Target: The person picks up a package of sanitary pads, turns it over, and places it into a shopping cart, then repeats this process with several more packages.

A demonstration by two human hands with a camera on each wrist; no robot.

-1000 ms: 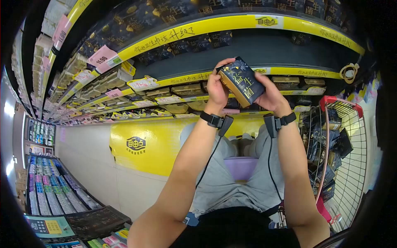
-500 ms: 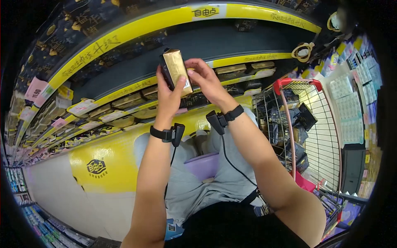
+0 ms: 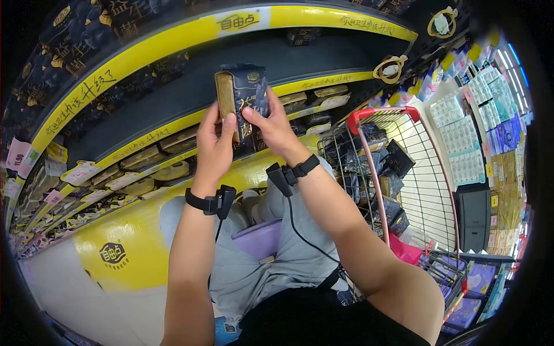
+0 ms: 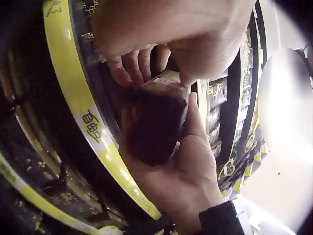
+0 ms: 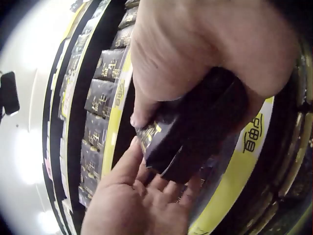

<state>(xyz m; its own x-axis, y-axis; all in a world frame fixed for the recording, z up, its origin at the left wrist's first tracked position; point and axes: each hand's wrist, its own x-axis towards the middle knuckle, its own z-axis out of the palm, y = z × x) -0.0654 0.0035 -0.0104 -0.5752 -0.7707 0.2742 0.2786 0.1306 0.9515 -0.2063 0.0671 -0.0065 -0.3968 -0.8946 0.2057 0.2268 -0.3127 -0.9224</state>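
Note:
A dark pack of sanitary pads (image 3: 251, 95) with gold sides and gold lettering is held upright in front of the shelf. My left hand (image 3: 214, 147) grips its left side and lower corner, thumb lying along the gold side. From the right, my right hand (image 3: 277, 131) holds the other edge, with its thumb pressed on the printed front. In the right wrist view the pack (image 5: 176, 142) sits between both hands, and the left hand's fingers (image 5: 159, 191) reach beneath it. The left wrist view shows the pack (image 4: 156, 117) in deep shadow.
Ahead, a dark shelf (image 3: 196, 86) with yellow edge strips (image 3: 144, 57) carries similar packs. At my right stands a wire shopping cart (image 3: 430, 213) holding several dark packs (image 3: 378, 167). A purple stool (image 3: 257, 239) is between my legs. More stocked displays (image 3: 461, 141) lie beyond the cart.
The pack was turned so its gold side faced up, then back so the printed front shows again. Both hands keep holding it. The head view has swung right, showing more beyond the cart.

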